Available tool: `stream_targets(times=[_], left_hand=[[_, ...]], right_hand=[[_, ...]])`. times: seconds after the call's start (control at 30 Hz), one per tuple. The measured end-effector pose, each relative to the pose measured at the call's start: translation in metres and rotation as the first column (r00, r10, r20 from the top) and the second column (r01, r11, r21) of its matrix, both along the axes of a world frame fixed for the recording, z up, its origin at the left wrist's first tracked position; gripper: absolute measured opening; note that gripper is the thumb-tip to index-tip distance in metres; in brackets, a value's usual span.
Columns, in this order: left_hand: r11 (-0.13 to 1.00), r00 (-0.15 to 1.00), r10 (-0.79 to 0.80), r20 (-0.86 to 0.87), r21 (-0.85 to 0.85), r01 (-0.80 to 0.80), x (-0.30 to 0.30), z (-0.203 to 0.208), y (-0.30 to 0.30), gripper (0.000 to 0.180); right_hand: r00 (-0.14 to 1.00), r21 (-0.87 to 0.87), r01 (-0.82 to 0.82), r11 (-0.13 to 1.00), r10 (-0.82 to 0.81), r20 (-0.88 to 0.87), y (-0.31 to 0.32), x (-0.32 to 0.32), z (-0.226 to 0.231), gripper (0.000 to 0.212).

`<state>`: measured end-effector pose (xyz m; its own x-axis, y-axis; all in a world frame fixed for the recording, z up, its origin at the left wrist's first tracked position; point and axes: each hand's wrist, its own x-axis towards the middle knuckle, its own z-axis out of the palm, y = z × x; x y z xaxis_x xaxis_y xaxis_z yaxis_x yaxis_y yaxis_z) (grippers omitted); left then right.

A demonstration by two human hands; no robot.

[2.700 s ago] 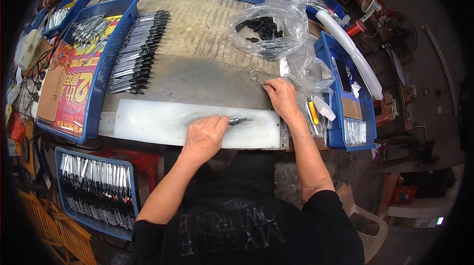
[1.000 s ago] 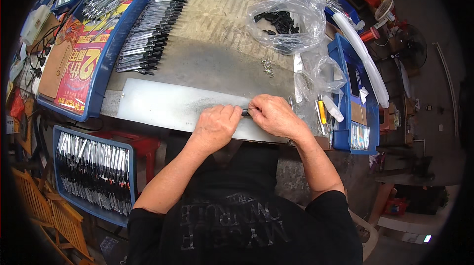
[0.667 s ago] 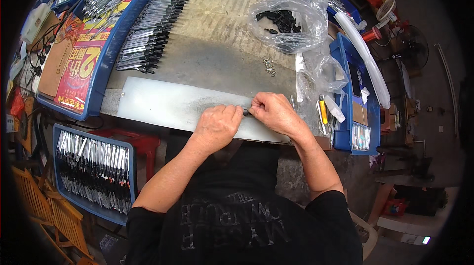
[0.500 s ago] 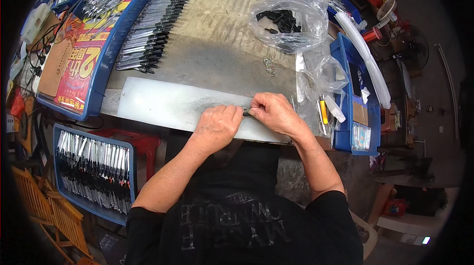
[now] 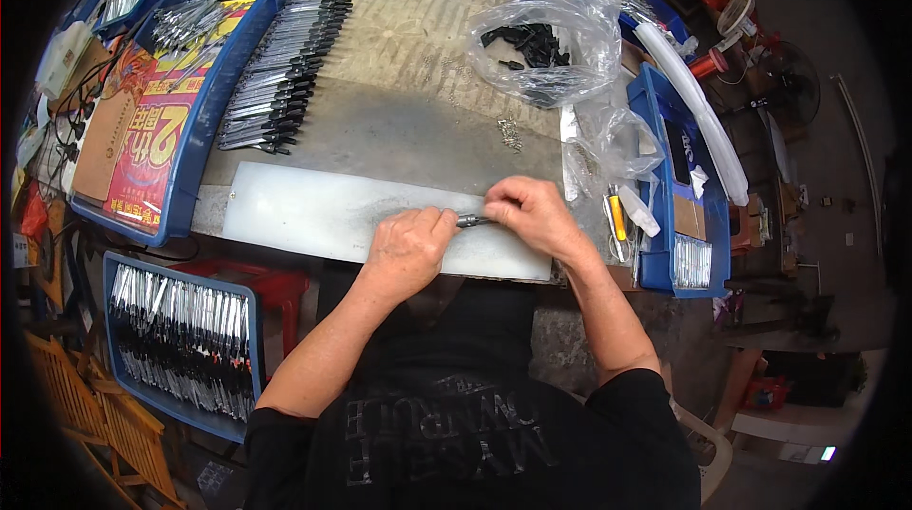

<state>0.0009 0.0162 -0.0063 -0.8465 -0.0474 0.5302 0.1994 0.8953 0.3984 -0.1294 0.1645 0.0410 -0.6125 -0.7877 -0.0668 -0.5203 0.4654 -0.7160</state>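
While 2 hands [image 5: 410,246] [image 5: 532,214] hold it, 1 pen [image 5: 468,220] shows.

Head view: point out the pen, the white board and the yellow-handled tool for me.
Pen [image 5: 468,220]: head view, on its exposed dark section.
White board [image 5: 294,211]: head view, on its bare left part.
Yellow-handled tool [image 5: 618,216]: head view, on its handle.

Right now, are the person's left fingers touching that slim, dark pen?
Touching. The head view shows the slim, dark pen jutting from the curled fingers of the left hand.
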Motion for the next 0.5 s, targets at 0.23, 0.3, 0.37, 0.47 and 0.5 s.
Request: stream_targets(times=[0.23,0.3,0.37,0.47,0.5], left_hand=[[0.999,1.0,-0.012,-0.007,0.047,0.012,-0.001,0.001,-0.001,0.015],[0.999,1.0,-0.009,-0.017,0.045,0.01,-0.002,0.0,-0.001,0.015],[0.999,1.0,-0.006,-0.025,0.043,0.007,-0.001,-0.001,-0.001,0.015],[0.999,1.0,-0.003,-0.015,0.039,0.003,-0.002,0.001,0.0,0.015],[0.999,1.0,-0.012,-0.009,0.036,0.012,-0.002,0.003,0.0,0.015]], right_hand=[[0.907,-0.055,0.292,0.955,-0.294,-0.301,0.007,-0.045,-0.008,0.015],[0.895,-0.031,0.327,0.944,-0.32,-0.312,0.003,-0.049,-0.012,0.014],[0.889,0.034,0.322,0.946,-0.29,-0.355,-0.001,-0.052,-0.016,0.014],[0.891,0.104,0.312,0.944,-0.253,-0.377,-0.007,-0.053,-0.014,0.015],[0.891,0.104,0.314,0.944,-0.255,-0.377,-0.008,-0.053,-0.012,0.015]])
